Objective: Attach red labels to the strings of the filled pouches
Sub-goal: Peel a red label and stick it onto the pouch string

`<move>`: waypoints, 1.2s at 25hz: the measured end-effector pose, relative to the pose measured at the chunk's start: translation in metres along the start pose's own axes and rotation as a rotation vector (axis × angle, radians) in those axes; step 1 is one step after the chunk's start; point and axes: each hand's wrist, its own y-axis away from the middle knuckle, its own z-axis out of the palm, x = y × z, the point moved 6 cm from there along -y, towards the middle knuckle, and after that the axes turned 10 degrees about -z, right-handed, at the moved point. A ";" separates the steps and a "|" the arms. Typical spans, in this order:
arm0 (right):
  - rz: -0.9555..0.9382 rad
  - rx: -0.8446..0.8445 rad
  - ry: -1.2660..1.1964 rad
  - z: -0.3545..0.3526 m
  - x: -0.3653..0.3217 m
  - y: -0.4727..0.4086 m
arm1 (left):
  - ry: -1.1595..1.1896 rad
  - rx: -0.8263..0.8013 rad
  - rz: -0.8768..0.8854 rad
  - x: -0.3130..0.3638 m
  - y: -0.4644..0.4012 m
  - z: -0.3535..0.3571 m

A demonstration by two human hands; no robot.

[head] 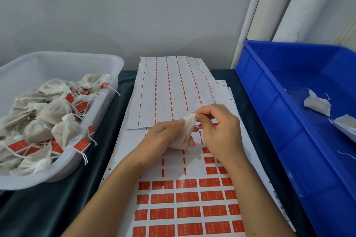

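Observation:
My left hand grips a white filled pouch above the label sheet. My right hand pinches the pouch's gathered top between thumb and forefinger. The sheet lies flat in front of me and carries several rows of red labels; its upper rows are peeled bare. The pouch's string is not plainly visible.
A clear plastic tub on the left holds several pouches with red labels on their strings. On the right a blue bin holds unlabelled pouches. A used backing sheet lies further back on the dark cloth. White pipes stand against the wall.

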 end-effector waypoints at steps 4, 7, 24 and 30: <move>-0.077 0.066 0.056 -0.006 -0.003 -0.001 | 0.006 -0.001 -0.051 -0.003 0.000 -0.001; -0.075 0.054 0.085 -0.006 -0.002 -0.002 | -0.039 0.001 0.000 0.005 0.000 0.004; -0.099 -0.210 0.154 0.022 -0.004 0.004 | 0.275 0.212 0.114 0.006 -0.004 -0.007; -0.127 -0.200 0.143 0.019 -0.011 0.001 | 0.020 0.263 0.135 0.008 -0.004 -0.003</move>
